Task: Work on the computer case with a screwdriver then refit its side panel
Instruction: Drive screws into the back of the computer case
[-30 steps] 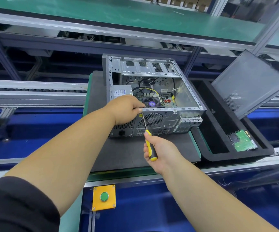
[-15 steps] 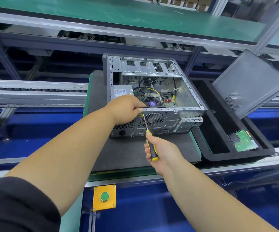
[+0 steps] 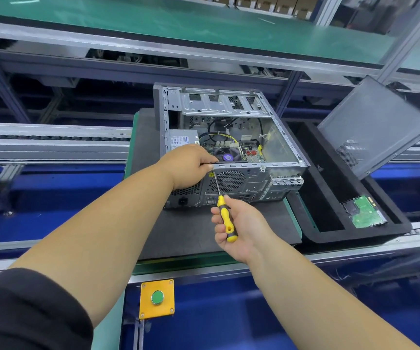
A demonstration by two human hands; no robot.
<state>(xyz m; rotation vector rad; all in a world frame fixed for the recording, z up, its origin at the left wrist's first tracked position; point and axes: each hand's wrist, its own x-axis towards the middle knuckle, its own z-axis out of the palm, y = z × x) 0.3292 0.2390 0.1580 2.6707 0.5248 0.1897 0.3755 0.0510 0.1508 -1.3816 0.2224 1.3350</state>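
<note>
Gripping the screwdriver (image 3: 225,218) handle in my right hand (image 3: 239,228), its tip at the computer case (image 3: 231,152) rear edge, my left hand (image 3: 191,165) clamps that stiff, sharp rim; the side panel (image 3: 378,125) leans right of the case.

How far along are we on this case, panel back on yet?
Not yet. The side panel leans off to the right, and the case lies open. In hand: the right hand holds the screwdriver, tip at the rear top edge, where the left hand grips. Left: finish screwdriving, refit panel.

No text I can read; label on the power supply (image 3: 182,140) inside the computer case (image 3: 274,173) too blurred.
</note>
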